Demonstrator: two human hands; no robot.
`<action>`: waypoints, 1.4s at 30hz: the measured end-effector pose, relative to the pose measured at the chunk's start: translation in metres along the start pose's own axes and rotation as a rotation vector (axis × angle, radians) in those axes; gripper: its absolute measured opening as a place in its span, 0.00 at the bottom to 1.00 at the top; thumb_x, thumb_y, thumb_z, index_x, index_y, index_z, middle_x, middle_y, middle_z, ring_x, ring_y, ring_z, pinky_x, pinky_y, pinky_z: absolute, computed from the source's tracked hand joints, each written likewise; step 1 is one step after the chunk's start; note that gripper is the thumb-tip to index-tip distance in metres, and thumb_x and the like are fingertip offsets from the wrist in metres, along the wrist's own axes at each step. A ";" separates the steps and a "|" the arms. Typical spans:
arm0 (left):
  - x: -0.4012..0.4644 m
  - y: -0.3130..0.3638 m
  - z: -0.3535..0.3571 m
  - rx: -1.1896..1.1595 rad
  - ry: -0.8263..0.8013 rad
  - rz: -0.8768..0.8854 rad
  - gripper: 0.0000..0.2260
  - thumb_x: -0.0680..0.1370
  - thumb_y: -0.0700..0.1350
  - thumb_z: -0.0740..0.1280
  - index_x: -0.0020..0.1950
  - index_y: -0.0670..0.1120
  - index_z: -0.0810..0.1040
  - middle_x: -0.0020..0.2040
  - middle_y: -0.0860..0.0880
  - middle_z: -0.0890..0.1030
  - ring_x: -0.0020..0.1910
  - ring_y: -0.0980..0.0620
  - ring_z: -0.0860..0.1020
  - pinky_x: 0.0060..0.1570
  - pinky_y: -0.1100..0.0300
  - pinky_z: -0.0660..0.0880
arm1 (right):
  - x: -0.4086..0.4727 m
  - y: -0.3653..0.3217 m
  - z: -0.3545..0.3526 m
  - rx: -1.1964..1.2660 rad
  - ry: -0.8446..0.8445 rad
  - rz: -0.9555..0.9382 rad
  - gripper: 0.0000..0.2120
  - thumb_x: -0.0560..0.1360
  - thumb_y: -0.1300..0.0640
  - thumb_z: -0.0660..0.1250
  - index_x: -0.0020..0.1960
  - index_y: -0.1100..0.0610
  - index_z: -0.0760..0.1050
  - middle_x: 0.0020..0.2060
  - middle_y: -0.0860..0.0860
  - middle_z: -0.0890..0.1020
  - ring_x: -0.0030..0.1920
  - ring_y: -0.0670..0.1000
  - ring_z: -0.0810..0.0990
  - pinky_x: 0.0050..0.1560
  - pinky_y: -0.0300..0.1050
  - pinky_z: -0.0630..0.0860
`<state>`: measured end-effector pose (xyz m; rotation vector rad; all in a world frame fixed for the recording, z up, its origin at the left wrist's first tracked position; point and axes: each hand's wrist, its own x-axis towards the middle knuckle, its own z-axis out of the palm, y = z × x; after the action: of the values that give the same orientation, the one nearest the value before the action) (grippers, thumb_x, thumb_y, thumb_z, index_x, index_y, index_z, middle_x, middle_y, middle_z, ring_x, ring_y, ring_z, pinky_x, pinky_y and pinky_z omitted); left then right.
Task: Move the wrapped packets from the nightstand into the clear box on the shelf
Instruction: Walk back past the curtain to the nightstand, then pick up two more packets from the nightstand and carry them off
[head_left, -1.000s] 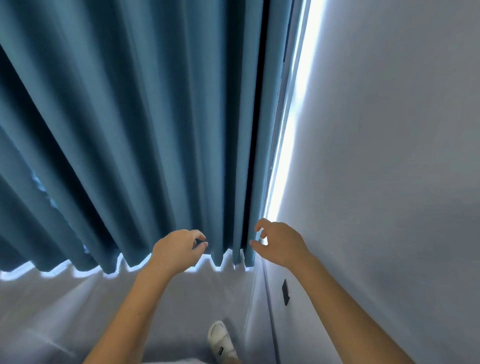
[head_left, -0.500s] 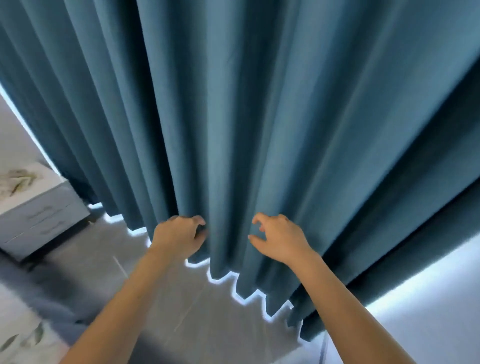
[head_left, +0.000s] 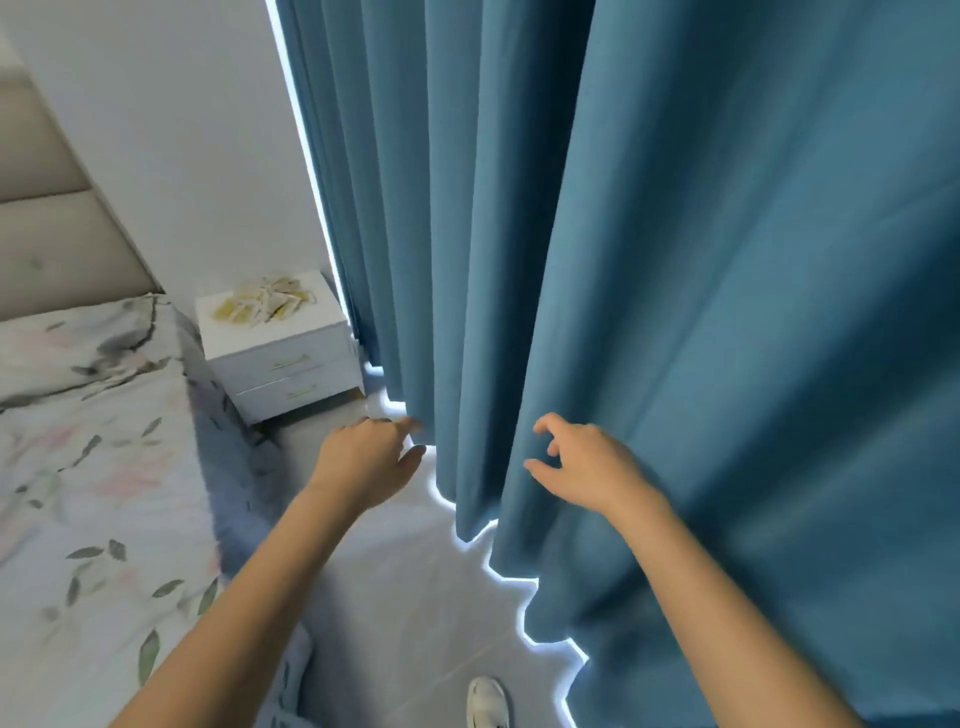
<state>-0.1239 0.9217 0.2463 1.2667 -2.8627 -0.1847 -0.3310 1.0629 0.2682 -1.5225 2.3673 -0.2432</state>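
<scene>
Currently both hands empty: left hand (head_left: 366, 460) and right hand (head_left: 584, 460) fingers loosely spread, near curtain (head_left: 675, 260). Packets (head_left: 265, 304) on nightstand (head_left: 291, 364) look light, crinkly; pinch edges.

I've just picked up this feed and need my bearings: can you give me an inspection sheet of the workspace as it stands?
Surface: white two-drawer nightstand beside the bed, its top partly covered.
Job's things: a loose pile of yellow and white wrapped packets on the nightstand top; the clear box and shelf are not in view.
Clutter: nothing seen.
Hands: left hand and right hand both held out in front with fingers loosely curled, holding nothing, apart from the nightstand.
Cables: nothing seen.
Surroundings: blue curtain on the right with light at its hem, bed with floral bedding on the left, padded headboard, grey floor, one white shoe.
</scene>
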 end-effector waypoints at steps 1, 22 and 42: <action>0.016 -0.008 -0.004 0.000 0.012 -0.034 0.18 0.80 0.56 0.56 0.69 0.58 0.69 0.55 0.54 0.82 0.54 0.49 0.79 0.48 0.56 0.75 | 0.027 -0.001 -0.004 0.004 -0.008 -0.019 0.21 0.77 0.43 0.62 0.67 0.49 0.65 0.53 0.48 0.80 0.57 0.52 0.75 0.52 0.48 0.76; 0.250 -0.322 -0.020 -0.166 -0.029 -0.635 0.15 0.80 0.54 0.56 0.64 0.53 0.73 0.57 0.50 0.82 0.57 0.45 0.77 0.53 0.54 0.76 | 0.493 -0.244 0.029 0.032 -0.324 -0.465 0.18 0.77 0.53 0.59 0.66 0.49 0.65 0.52 0.48 0.81 0.52 0.52 0.77 0.50 0.48 0.77; 0.546 -0.654 0.014 -0.273 0.015 -0.837 0.14 0.80 0.52 0.58 0.64 0.56 0.75 0.55 0.54 0.82 0.58 0.48 0.77 0.52 0.55 0.74 | 0.938 -0.455 0.128 -0.002 -0.482 -0.479 0.16 0.79 0.52 0.60 0.65 0.53 0.68 0.57 0.51 0.81 0.56 0.55 0.79 0.53 0.49 0.77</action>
<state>-0.0099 0.0845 0.1370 2.2553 -2.0067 -0.5278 -0.2575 0.0243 0.1287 -1.8791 1.6210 0.0246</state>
